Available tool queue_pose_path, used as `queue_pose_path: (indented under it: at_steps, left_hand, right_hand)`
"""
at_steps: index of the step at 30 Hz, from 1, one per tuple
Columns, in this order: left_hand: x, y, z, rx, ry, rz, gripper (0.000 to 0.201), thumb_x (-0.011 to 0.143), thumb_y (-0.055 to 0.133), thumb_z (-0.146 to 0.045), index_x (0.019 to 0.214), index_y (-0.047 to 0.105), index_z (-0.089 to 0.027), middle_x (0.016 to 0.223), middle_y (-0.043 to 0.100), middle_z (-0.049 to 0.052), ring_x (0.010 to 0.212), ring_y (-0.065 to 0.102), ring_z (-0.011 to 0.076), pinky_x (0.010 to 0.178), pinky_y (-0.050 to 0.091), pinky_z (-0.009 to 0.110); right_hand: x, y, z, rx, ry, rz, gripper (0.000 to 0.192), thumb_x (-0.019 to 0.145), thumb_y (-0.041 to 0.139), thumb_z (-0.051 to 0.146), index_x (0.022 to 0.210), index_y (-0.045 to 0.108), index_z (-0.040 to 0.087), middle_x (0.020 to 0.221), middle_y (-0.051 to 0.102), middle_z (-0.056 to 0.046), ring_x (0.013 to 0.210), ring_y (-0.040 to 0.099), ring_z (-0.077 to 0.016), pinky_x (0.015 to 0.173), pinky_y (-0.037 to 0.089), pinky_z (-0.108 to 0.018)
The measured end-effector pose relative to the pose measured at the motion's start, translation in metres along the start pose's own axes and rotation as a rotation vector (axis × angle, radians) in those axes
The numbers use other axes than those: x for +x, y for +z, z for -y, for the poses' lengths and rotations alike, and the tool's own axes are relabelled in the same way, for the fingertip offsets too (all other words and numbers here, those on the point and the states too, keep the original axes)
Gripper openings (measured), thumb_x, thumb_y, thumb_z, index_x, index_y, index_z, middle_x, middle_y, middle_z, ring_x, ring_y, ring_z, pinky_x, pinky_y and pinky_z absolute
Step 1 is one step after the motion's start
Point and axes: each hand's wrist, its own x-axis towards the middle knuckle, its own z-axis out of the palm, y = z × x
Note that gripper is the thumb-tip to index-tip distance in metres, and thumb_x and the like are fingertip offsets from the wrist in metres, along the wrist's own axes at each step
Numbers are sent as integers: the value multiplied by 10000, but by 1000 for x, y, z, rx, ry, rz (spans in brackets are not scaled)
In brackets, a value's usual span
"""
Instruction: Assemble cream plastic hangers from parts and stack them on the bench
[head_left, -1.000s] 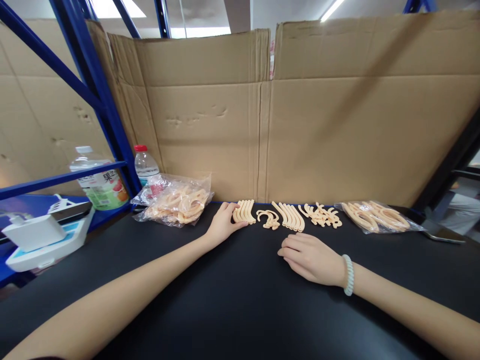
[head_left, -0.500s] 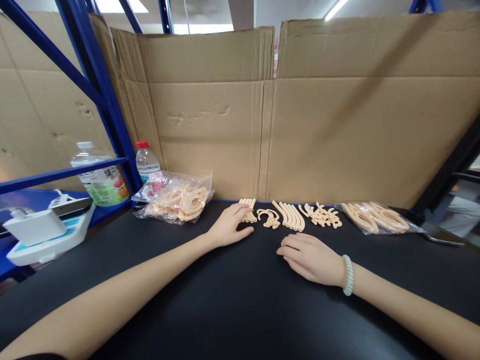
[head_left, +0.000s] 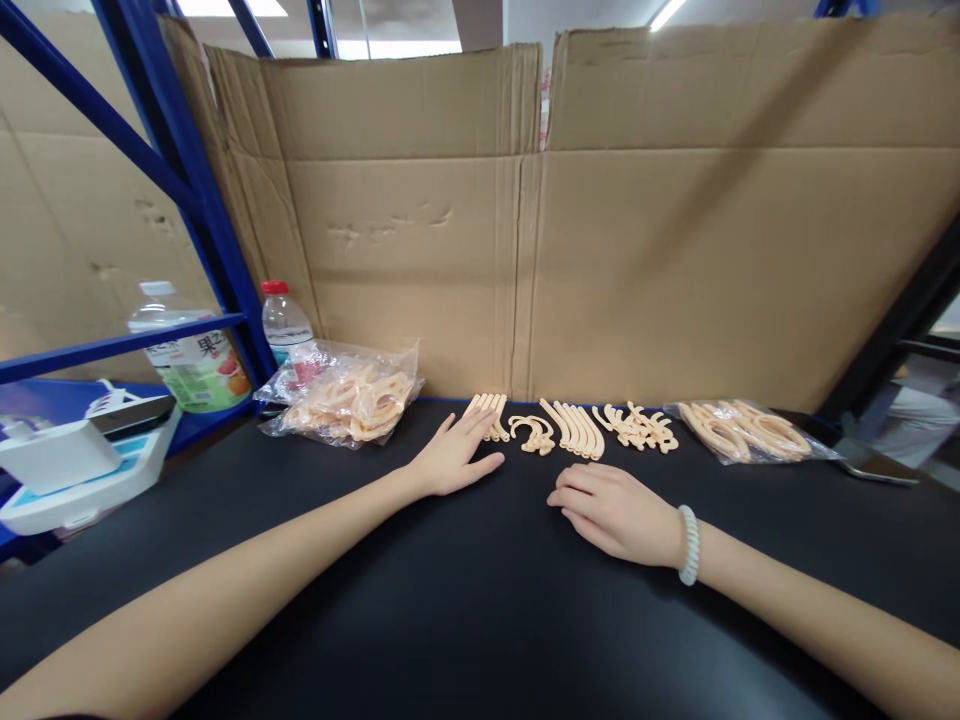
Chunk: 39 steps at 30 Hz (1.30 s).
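Note:
My left hand (head_left: 454,456) lies flat with its fingers spread, the fingertips over the near end of a row of straight cream-coloured pieces (head_left: 496,412). Part of that row is hidden under the fingers. Lower on the black table (head_left: 465,620), my right hand (head_left: 616,512) rests with its fingers loosely curled together, and no object shows in it. Beyond it lie several long pieces with bent ends (head_left: 576,430) side by side. To their left are a few curved pieces (head_left: 534,433), and to their right a loose pile of small branching pieces (head_left: 637,428).
A clear bag of cream parts (head_left: 352,400) sits at the back left, another flat bag (head_left: 742,430) at the right. Bottles (head_left: 199,360) and a white power strip (head_left: 75,500) stand left by the blue frame (head_left: 217,220). Cardboard (head_left: 405,230) walls the back.
My left hand's fingers have spread wider and flattened beside the straight pieces. My right hand stays curled in place. The whole view has shifted slightly.

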Motion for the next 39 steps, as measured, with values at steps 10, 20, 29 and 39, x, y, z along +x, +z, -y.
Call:
queue_pose_path:
  at_steps: [10,20,29,39]
  left_hand:
    - [-21,-10,14,37,36,-220,401,803,510,-198,1204,495,-185,1250,569,114,1176,508,277,988,423,459]
    - [-22,-4,24,31,45,-131,442,864,429,-198,1300,433,-126,1338,516,163,1274,446,276,1046,385,476]
    - [-23,-4,24,12,52,-140,430,870,414,-172,1297,450,-137,1340,525,154,1258,469,263,1053,381,467]
    - [-23,-5,25,-31,72,-156,470,828,395,-91,1289,467,-150,1331,537,135,1247,481,251,1056,391,458]
  right_hand:
    - [-1,1,-1,113,37,-37,245,923,376,155,1026,598,172,936,594,-82,848,561,-181,771,479,-325]
    - [-2,2,0,116,43,-24,229,928,391,174,1035,593,174,949,590,-82,843,565,-181,764,481,-332]
    - [-2,3,0,116,37,-35,244,927,380,162,1036,598,169,937,593,-86,830,561,-183,751,486,-333]
    - [0,2,0,90,29,-61,250,924,385,153,1021,615,163,912,603,-87,825,563,-184,748,488,-326]
